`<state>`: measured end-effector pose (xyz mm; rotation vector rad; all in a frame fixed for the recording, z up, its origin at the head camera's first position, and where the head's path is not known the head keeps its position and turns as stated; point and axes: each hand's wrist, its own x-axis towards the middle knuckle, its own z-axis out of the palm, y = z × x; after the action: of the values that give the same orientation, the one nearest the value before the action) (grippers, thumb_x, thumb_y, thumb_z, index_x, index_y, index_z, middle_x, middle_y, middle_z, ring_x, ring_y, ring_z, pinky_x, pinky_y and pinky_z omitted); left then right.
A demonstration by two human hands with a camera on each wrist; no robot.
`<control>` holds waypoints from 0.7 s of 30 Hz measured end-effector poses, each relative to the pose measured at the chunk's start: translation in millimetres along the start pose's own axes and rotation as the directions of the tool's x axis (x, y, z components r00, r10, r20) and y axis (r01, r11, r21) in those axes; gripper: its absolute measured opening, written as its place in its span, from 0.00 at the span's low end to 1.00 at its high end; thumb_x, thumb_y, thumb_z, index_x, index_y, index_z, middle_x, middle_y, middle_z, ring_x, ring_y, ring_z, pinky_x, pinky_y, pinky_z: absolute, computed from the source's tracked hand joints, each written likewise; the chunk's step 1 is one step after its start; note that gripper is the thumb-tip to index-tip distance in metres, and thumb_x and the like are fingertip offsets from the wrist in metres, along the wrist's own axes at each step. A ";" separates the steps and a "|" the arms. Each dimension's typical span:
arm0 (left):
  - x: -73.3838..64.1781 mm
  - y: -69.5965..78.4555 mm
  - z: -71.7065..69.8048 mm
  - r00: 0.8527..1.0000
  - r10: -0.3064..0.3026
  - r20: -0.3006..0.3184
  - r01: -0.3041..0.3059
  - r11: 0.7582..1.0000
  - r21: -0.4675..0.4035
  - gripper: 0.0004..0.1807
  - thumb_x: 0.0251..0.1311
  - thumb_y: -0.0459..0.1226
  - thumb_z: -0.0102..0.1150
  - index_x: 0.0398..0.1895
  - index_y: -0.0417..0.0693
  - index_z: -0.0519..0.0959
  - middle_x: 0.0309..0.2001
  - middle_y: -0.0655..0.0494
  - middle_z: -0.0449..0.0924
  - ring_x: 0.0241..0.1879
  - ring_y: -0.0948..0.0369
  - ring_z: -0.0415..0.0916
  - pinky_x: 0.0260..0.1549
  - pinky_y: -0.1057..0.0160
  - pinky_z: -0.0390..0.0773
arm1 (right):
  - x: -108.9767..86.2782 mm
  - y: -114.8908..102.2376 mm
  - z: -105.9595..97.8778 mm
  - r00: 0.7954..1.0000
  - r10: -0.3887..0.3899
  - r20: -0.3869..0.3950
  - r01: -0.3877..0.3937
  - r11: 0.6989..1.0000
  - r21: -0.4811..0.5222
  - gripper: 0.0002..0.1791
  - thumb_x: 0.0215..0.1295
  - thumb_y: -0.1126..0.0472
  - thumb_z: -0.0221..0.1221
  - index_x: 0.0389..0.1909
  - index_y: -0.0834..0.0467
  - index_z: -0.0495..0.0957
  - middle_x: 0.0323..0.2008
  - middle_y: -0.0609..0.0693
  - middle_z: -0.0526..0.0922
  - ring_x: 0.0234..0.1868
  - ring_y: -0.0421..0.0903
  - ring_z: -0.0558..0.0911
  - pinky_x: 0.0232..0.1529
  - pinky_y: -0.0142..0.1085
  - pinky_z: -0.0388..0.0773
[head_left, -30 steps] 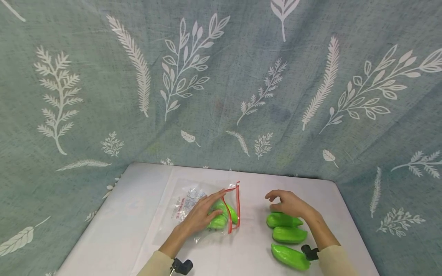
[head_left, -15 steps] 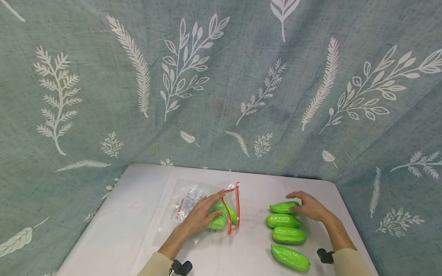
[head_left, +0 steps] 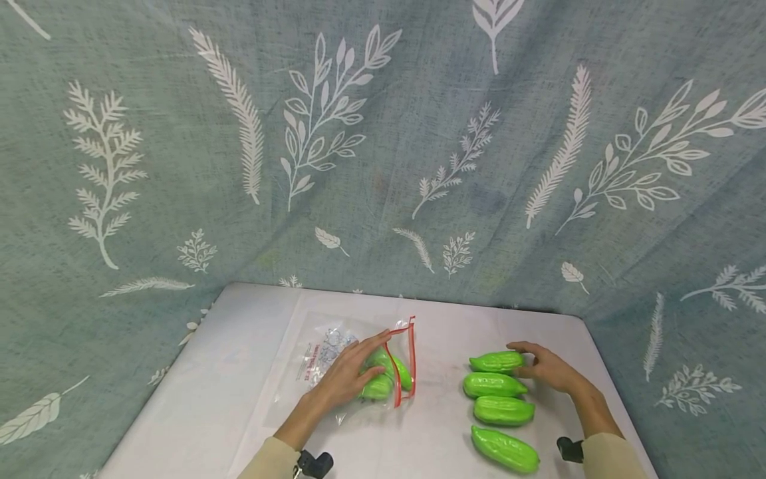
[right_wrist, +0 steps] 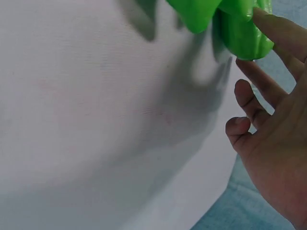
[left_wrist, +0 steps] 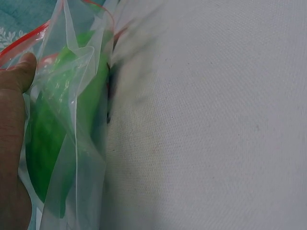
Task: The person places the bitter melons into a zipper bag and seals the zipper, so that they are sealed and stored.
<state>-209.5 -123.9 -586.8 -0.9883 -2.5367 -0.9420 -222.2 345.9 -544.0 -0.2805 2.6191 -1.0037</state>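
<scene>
In the head view, my left hand (head_left: 345, 374) lies over a clear zip bag (head_left: 299, 399) with its fingers straight, fingertips at the red-edged mouth. Inside the bag lie green, ridged vegetables (head_left: 378, 387). The left wrist view shows the thumb (left_wrist: 26, 69) against the plastic, with the green vegetable (left_wrist: 45, 148) behind it. My right hand (head_left: 552, 370) pinches the right end of the farthest green vegetable (head_left: 495, 362) in a column on the table. Seen from the right wrist, thumb and index finger meet the end of a glossy vegetable (right_wrist: 237, 36); the other fingers curl loosely.
Three more green vegetables (head_left: 503, 410) lie nearer the person, below the pinched one; the nearest (head_left: 505, 450) sits slightly apart and tilted. A white cloth covers the table (head_left: 197, 392). Patterned green-grey fabric (head_left: 383, 166) rises behind and at the sides.
My right hand has moved right, from above the left end of the farthest vegetable to its right end, uncovering it. The left hand and bag have stayed in place.
</scene>
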 end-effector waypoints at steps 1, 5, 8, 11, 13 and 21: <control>0.0 0.0 0.0 1.000 0.003 -0.002 -0.003 1.000 0.000 0.38 0.67 0.46 0.62 0.79 0.59 0.59 0.76 0.63 0.61 0.71 0.58 0.66 0.67 0.39 0.65 | 0.1 1.1 0.8 1.000 0.000 0.003 0.000 1.000 0.011 0.35 0.61 0.53 0.67 0.69 0.59 0.71 0.66 0.66 0.71 0.63 0.66 0.71 0.55 0.62 0.73; 0.0 -0.1 0.1 1.000 0.019 -0.012 -0.019 1.000 0.001 0.38 0.67 0.46 0.63 0.78 0.57 0.60 0.76 0.62 0.62 0.71 0.58 0.67 0.67 0.39 0.66 | -0.1 5.7 3.1 1.000 -0.002 0.005 0.002 0.999 0.037 0.34 0.62 0.56 0.67 0.69 0.60 0.71 0.64 0.65 0.72 0.67 0.67 0.68 0.62 0.67 0.67; -0.1 -0.2 0.1 1.000 0.020 -0.014 -0.020 1.000 0.004 0.38 0.67 0.47 0.62 0.78 0.57 0.60 0.76 0.62 0.62 0.71 0.58 0.66 0.67 0.39 0.66 | -0.1 8.5 3.9 1.000 0.010 -0.008 -0.010 0.999 0.040 0.33 0.61 0.56 0.67 0.68 0.58 0.72 0.63 0.63 0.73 0.64 0.65 0.71 0.59 0.65 0.70; -0.3 0.0 -0.1 1.000 0.015 -0.011 -0.015 1.000 0.008 0.38 0.68 0.47 0.62 0.78 0.57 0.60 0.76 0.63 0.62 0.71 0.59 0.66 0.67 0.39 0.66 | 0.6 11.3 4.7 1.000 0.017 -0.014 -0.016 1.000 0.026 0.33 0.61 0.56 0.67 0.67 0.57 0.73 0.62 0.62 0.74 0.60 0.62 0.73 0.53 0.60 0.74; -0.3 0.1 -0.1 1.000 0.015 -0.010 -0.015 1.000 0.009 0.38 0.68 0.47 0.62 0.78 0.57 0.60 0.76 0.62 0.62 0.71 0.58 0.66 0.67 0.40 0.66 | 1.2 12.4 5.3 1.000 0.024 -0.016 -0.024 0.999 0.027 0.32 0.62 0.56 0.67 0.67 0.56 0.73 0.61 0.62 0.74 0.57 0.59 0.75 0.51 0.55 0.75; 0.7 -0.1 0.2 0.999 0.042 -0.025 -0.041 0.999 0.017 0.38 0.66 0.45 0.64 0.78 0.55 0.61 0.75 0.60 0.63 0.70 0.58 0.68 0.65 0.40 0.69 | 1.3 11.1 6.1 0.998 0.053 -0.019 -0.053 0.998 0.019 0.31 0.61 0.58 0.67 0.66 0.55 0.74 0.59 0.60 0.75 0.51 0.54 0.76 0.44 0.47 0.76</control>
<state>-210.1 -123.4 -586.6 -1.0135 -2.4893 -0.9148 -222.0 350.0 -556.1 -0.1963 2.6187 -1.0175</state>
